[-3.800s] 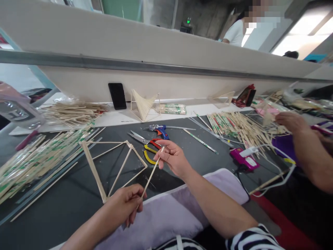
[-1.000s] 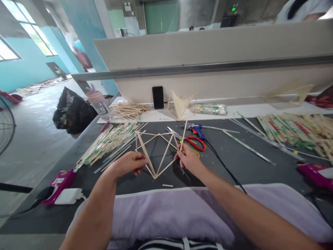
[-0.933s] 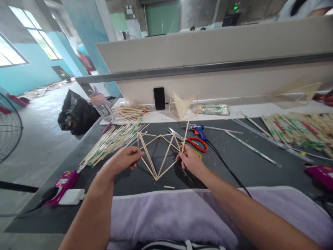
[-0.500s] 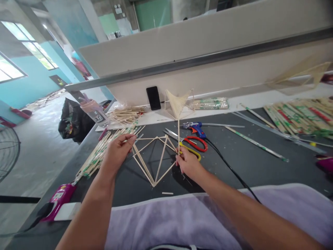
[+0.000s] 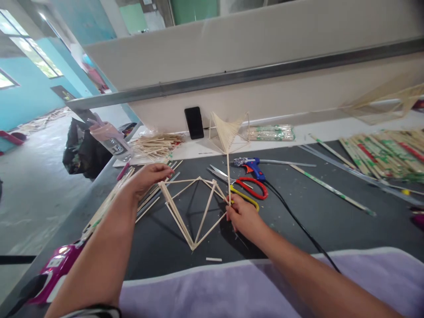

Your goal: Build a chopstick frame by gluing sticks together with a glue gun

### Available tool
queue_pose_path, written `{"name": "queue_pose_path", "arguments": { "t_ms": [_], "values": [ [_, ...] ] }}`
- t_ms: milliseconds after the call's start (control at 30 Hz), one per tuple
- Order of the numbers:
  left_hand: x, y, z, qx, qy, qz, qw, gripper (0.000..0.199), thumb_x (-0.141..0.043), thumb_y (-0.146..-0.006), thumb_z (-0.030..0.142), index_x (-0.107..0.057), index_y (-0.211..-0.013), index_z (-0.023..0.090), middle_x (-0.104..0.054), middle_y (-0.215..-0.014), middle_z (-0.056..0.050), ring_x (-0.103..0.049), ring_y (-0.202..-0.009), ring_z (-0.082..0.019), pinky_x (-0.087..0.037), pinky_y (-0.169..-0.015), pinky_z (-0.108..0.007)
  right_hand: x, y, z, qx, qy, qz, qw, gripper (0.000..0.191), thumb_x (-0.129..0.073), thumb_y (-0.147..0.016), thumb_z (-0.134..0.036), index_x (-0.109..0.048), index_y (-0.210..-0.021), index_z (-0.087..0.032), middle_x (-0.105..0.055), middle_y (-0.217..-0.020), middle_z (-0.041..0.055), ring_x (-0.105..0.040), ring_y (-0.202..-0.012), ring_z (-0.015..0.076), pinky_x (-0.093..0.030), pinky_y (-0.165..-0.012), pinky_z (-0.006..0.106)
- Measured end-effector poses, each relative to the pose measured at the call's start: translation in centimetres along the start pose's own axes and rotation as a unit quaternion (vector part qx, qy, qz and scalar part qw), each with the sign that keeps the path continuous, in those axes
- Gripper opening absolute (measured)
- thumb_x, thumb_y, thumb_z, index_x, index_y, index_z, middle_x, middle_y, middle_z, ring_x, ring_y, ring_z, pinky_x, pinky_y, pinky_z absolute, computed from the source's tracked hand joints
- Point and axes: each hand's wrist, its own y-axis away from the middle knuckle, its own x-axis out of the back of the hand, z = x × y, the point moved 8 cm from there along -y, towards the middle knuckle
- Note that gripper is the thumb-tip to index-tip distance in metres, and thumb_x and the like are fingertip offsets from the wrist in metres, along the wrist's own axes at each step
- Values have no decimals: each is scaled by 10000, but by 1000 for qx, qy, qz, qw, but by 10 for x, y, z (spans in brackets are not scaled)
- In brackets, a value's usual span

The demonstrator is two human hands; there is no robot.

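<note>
A frame of thin wooden sticks (image 5: 206, 213) stands on the dark tabletop (image 5: 281, 225) between my hands. My right hand (image 5: 243, 214) pinches its right corner, where an upright stick also passes the fingers. My left hand (image 5: 152, 176) is just behind and left of the frame's upper left corner, over loose sticks (image 5: 145, 205); its fingers are bent, and whether they hold a stick is hidden. Behind the frame lie scissors (image 5: 251, 187) with red and yellow handles, next to a blue glue gun (image 5: 253, 168).
A black phone (image 5: 194, 123) leans on the back panel beside a small stick model (image 5: 227, 132). Bundled sticks (image 5: 384, 152) lie at the right, a pink cup (image 5: 109, 139) at the left. A glue-gun cable (image 5: 298, 223) crosses the right side.
My left hand has let go of the frame's upper left corner and moved left over the loose sticks. My right hand stays at the right corner. The view has shifted slightly.
</note>
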Motion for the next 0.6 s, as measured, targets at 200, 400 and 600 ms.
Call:
{"name": "queue_pose_path", "arguments": {
  "t_ms": [200,400,600],
  "values": [
    [-63,-37,-13,7,-137,-152,979,387,-690,-618,483,-668,-770,127,-600,-630,-2,-492,-567,-120,-342,-538,-226,-1,-2,0,-24,20,-15,999,319,-402,-805,-177,-575,-1073,-176,-572,-541,-48,-498,-384,109,-383,-440,217],
    [-74,-34,-7,-14,-199,-118,973,344,-635,-666,472,-609,-697,130,-527,-573,22,-413,-537,-106,-258,-510,-229,-1,-2,1,-57,25,-26,998,378,-395,-804,-202,-574,-1133,-154,-578,-544,-43,-487,-365,109,-374,-413,215],
    [-76,-34,-11,-21,-172,-124,977,349,-623,-671,480,-595,-696,133,-519,-572,25,-420,-526,-101,-272,-496,-219,-2,-1,1,-64,26,-40,997,333,-394,-799,-210,-614,-1043,-158,-569,-539,-36,-482,-355,105,-376,-397,209]
  ]
}}
